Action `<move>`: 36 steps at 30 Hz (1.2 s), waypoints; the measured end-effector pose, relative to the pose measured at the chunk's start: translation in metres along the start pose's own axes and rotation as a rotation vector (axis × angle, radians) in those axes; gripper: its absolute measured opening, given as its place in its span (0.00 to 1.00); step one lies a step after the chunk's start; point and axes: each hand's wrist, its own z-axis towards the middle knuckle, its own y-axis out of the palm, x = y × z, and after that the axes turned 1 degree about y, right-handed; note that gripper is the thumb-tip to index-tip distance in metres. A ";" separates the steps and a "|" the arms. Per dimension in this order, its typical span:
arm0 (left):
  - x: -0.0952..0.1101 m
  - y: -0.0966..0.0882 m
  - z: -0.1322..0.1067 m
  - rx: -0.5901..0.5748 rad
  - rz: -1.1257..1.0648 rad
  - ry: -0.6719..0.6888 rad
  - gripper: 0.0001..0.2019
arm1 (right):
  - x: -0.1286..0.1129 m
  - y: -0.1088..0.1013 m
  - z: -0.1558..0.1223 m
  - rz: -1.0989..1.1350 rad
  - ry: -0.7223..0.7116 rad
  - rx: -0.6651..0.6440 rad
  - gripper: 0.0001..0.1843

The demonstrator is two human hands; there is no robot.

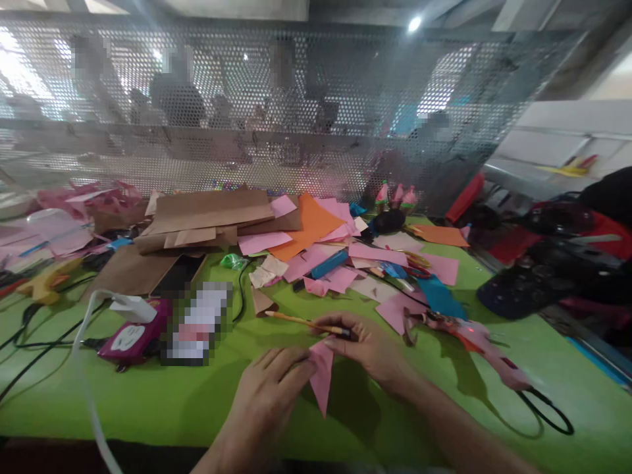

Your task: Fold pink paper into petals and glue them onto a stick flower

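Note:
My left hand [271, 388] pinches the left side of a pink paper piece [322, 375], which is folded to a point that hangs downward like a cone. My right hand [368, 349] has its thumb and fingers closed on the paper's upper right edge. Through the right hand's fingers also runs a thin wooden stick [291, 320], pencil- or brush-like, its tip aimed left. Just behind the hands lies a small curled brown paper scrap [263, 303].
Pink paper sheets [378, 254], an orange sheet [311, 227] and brown cardboard [212, 210] are heaped behind. A purple power adapter [131, 339], a pixelated phone-like object [197, 326] and a yellow glue gun [49, 280] lie left. Rightward rests a pink corded tool [486, 352]; a perforated screen [276, 145] stands beyond.

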 end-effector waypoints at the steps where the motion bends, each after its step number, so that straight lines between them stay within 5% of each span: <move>1: 0.000 0.002 -0.001 0.019 0.027 0.013 0.12 | 0.000 -0.001 0.000 -0.027 -0.014 0.004 0.14; 12: 0.004 0.017 -0.014 -0.138 0.266 -0.066 0.10 | 0.005 -0.009 -0.015 -0.239 -0.090 0.056 0.12; 24: 0.013 0.013 -0.015 -0.133 0.244 -0.174 0.11 | 0.002 -0.008 -0.034 -0.541 -0.052 -0.054 0.09; 36: 0.017 0.007 -0.008 -0.178 0.252 -0.181 0.09 | -0.001 -0.005 -0.037 -0.675 -0.168 -0.111 0.12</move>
